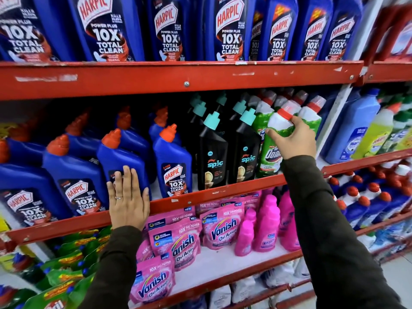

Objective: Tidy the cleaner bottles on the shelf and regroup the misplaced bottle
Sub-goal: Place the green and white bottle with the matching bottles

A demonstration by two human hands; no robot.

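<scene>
On the middle shelf stand blue Harpic bottles with orange caps, black Spic bottles [213,157] with teal caps, and green-and-white Domex bottles with red caps. My left hand [127,197] lies flat, fingers apart, against the front of a blue Harpic bottle [121,157] at the shelf edge. My right hand [294,139] is closed around the neck of the front green Domex bottle [270,155], just below its red cap. That bottle stands right of the Spic bottles.
Red shelf rail [200,197] runs along the front. Large Harpic bottles [229,30] fill the shelf above. Pink Vanish pouches [223,228] and bottles sit below. Light blue and yellow bottles [356,134] stand in the right bay.
</scene>
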